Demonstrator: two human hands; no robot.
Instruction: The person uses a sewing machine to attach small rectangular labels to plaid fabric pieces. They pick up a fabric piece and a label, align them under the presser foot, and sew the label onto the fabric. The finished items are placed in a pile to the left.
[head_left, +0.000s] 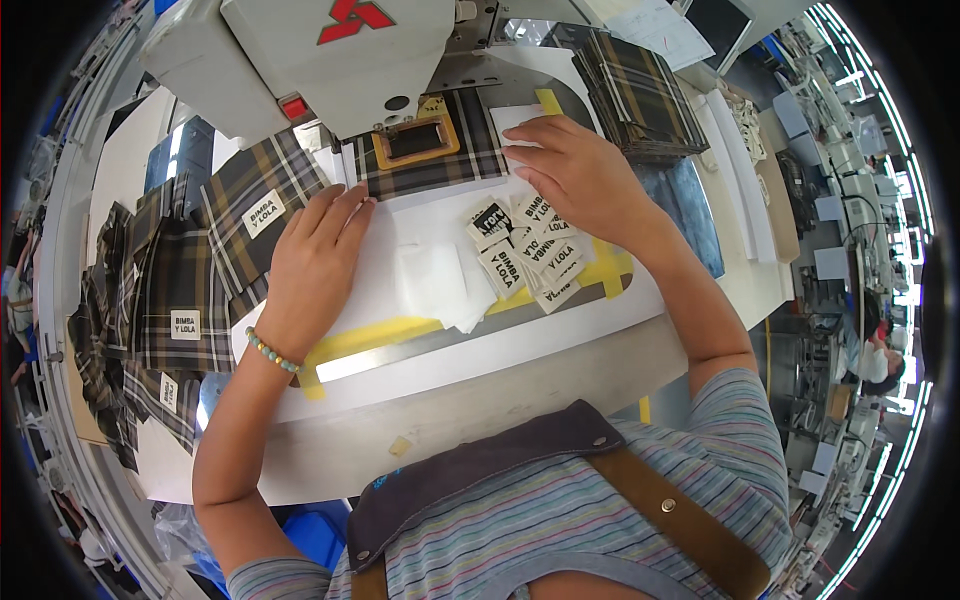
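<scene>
My left hand point(312, 262), loosely spread, touches the near left corner of a dark plaid fabric piece point(465, 170) beneath a white machine head point(330, 65). My right hand point(580, 180) has its fingers apart at that piece's right edge. An orange rectangular frame point(448, 147) with a dark centre lies on the fabric. Between my hands, several printed white labels point(548, 252) are scattered beside blank white squares point(430, 280) on the work surface. To the left, several plaid pieces point(243, 255) bearing white labels lie overlapping, partly hidden by my left hand and arm.
A stack of folded plaid pieces point(640, 95) sits at the back right, near white boards point(733, 190). The worktable's pale front edge point(540, 375) runs before me, with a blue bin point(320, 535) below. A person point(878, 365) is at work among machines far right.
</scene>
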